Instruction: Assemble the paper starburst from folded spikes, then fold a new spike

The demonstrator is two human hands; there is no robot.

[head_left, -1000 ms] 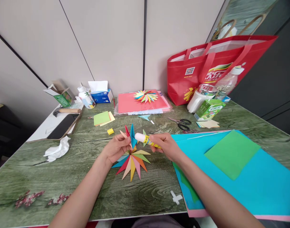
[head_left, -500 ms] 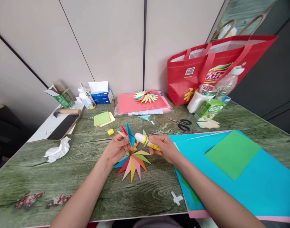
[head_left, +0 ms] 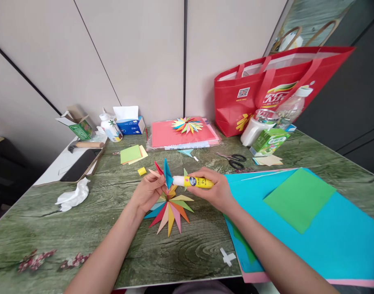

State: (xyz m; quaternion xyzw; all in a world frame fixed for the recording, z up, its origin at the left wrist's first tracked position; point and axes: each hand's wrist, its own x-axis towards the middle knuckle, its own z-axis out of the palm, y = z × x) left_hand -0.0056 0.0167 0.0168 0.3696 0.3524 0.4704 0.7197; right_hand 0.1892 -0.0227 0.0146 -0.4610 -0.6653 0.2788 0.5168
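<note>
My left hand (head_left: 148,190) pinches folded paper points, a blue one (head_left: 167,173) with red and pale pink ones behind it. They seem to belong to the multicoloured paper star (head_left: 170,214), whose lower points spread over the table below. In my right hand (head_left: 213,188) is an uncapped yellow glue stick (head_left: 197,182), held level. Its white end touches or nearly touches the blue point. The yellow cap (head_left: 142,171) lies on the table beyond my left hand.
Blue sheets (head_left: 328,245) with a green square (head_left: 300,200) lie at the right. Scissors (head_left: 234,160), a green carton (head_left: 269,142) and a red bag (head_left: 236,106) stand or lie behind. A finished paper star (head_left: 187,125) rests on red paper. Crumpled tissue (head_left: 73,195) is at left.
My right hand has turned the glue stick from a slant to nearly level and brought its tip against or close to the blue point. My left hand stays almost in place.
</note>
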